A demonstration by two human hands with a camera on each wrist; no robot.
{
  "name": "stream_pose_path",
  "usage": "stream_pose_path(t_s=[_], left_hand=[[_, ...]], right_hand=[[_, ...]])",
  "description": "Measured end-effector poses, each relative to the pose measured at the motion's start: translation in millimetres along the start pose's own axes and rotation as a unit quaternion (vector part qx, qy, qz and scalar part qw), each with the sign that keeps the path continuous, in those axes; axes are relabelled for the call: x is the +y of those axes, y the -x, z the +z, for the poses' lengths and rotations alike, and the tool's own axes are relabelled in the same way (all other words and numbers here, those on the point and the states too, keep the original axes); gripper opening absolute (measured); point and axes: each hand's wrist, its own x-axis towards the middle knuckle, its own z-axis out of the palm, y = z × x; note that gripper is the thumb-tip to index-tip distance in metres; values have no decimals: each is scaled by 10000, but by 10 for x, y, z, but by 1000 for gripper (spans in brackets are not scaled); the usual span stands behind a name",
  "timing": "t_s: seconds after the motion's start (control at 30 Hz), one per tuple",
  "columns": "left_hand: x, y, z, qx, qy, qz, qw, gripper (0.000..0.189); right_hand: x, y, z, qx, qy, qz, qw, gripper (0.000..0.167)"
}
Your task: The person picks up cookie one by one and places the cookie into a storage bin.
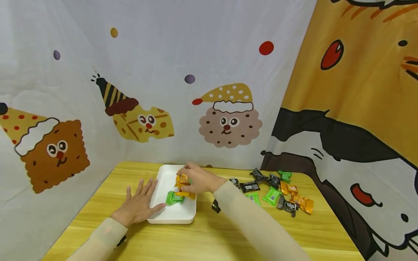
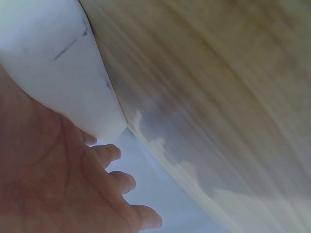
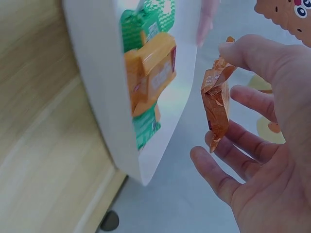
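A white tray (image 1: 171, 220) stands on the wooden table. Spread flat-fingered at its left side is my left hand (image 1: 138, 203), its thumb reaching over the rim. The left wrist view shows its palm (image 2: 53, 170) beside the tray's outer wall (image 2: 63, 58). Over the tray's right half, my right hand (image 1: 197, 180) pinches an orange-wrapped candy (image 3: 216, 99) between thumb and fingers. Below it in the tray lie green-wrapped candies (image 1: 174, 198) and an orange-wrapped candy (image 3: 158, 73), partly hidden by the right hand in the head view.
Right of the tray, several loose candies lie scattered: black ones (image 1: 249, 186), green ones (image 1: 271, 195) and orange ones (image 1: 303, 203). The right forearm (image 1: 251, 217) covers part of this group. A printed cloth (image 1: 183, 43) hangs behind the table.
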Motion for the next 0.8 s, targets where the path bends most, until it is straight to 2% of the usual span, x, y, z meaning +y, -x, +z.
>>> stream_pose_path(t_s=[0.3, 0.5, 0.8], left_hand=[[5, 15, -39, -80, -6, -42, 10000, 115], [28, -4, -52, -103, 38, -56, 9999, 114], [34, 35, -51, -144, 24, -15, 9999, 112]], right_hand=[[-197, -290, 36, -234, 61, -94, 9997, 58], [-254, -453, 99, -393, 154, 43, 9991, 57], [-464, -620, 253, -565, 212, 86, 9981, 58]])
